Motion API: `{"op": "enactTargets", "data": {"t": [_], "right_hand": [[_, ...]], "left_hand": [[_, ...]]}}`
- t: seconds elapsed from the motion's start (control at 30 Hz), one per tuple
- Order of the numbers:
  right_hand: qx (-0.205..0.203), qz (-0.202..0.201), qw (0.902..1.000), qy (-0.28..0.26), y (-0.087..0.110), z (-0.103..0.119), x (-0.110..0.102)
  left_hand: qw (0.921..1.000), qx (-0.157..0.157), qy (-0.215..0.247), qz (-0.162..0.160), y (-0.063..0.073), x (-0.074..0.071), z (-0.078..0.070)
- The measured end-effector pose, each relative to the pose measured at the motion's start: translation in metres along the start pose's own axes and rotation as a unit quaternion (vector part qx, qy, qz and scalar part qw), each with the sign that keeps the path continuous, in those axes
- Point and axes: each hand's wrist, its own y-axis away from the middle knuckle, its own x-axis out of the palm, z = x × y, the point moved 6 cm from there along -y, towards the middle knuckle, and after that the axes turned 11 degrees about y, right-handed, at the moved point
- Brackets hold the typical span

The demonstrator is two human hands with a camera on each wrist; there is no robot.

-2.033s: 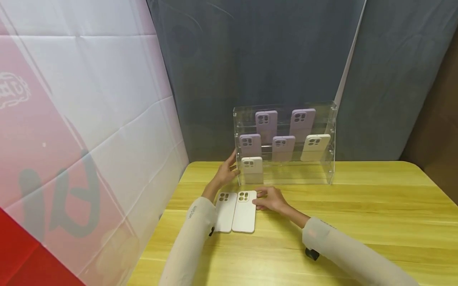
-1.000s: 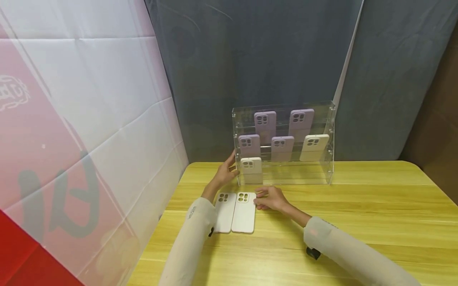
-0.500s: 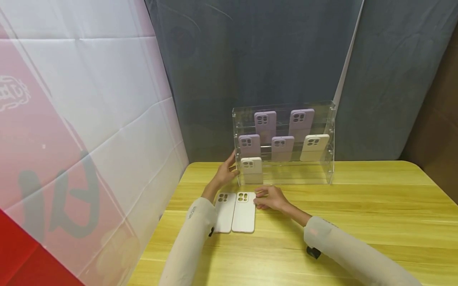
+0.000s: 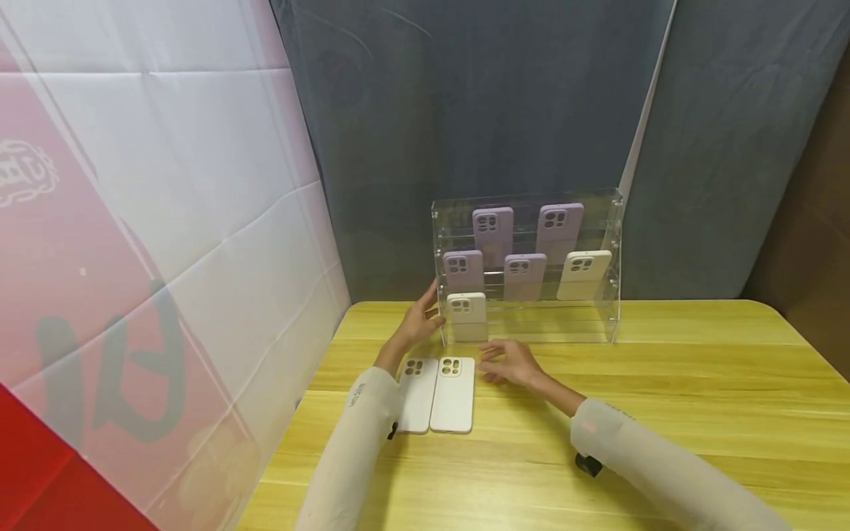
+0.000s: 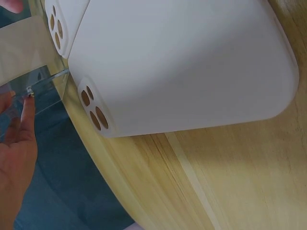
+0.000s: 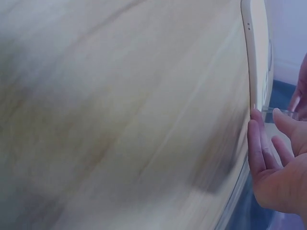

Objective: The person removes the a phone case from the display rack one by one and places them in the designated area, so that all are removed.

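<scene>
My left hand (image 4: 418, 321) rests at the left side panel of the clear acrylic display stand (image 4: 547, 322), its fingers reaching along the panel; in the left wrist view a straight finger (image 5: 28, 117) touches it. Two white phone cases lie side by side on the table before the stand: the left case (image 4: 418, 402), partly covered by my left sleeve, and the right case (image 4: 453, 402). Just right of that second case, my right hand (image 4: 514, 365) hovers with loosely bent fingers holding nothing. In the right wrist view its fingertips are near the case's edge (image 6: 254, 57).
Purple phone cases, such as the top left one (image 4: 493, 240), stand in the rack's upper tiers. A white case (image 4: 584, 274) is at middle right, another (image 4: 467, 313) at lower left. The yellow wooden table (image 4: 664, 383) meets a grey curtain (image 4: 531, 96) behind and a printed fabric wall (image 4: 219, 169) left.
My right hand, which was at the right white case's edge, has let go and drawn slightly right and away. The left hand keeps its place at the stand; both cases lie as before.
</scene>
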Motion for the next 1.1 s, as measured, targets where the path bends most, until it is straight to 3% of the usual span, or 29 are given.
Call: {"op": "enactTargets", "data": {"t": [0.53, 0.87, 1.1], "right_hand": [[-0.029, -0.046, 0.9980, 0.031, -0.013, 0.012, -0.034], [-0.015, -0.086, 0.9947, 0.053, -0.021, 0.016, -0.051], [-0.022, -0.101, 0.9936, 0.045, -0.027, 0.021, -0.059]], "left_hand": [[0.9999, 0.014, -0.009, 0.001, 0.000, -0.001, -0.002], [0.9993, 0.033, -0.018, 0.006, 0.000, -0.001, -0.002], [0.9997, 0.024, -0.006, 0.006, -0.001, 0.000, -0.003]]}}
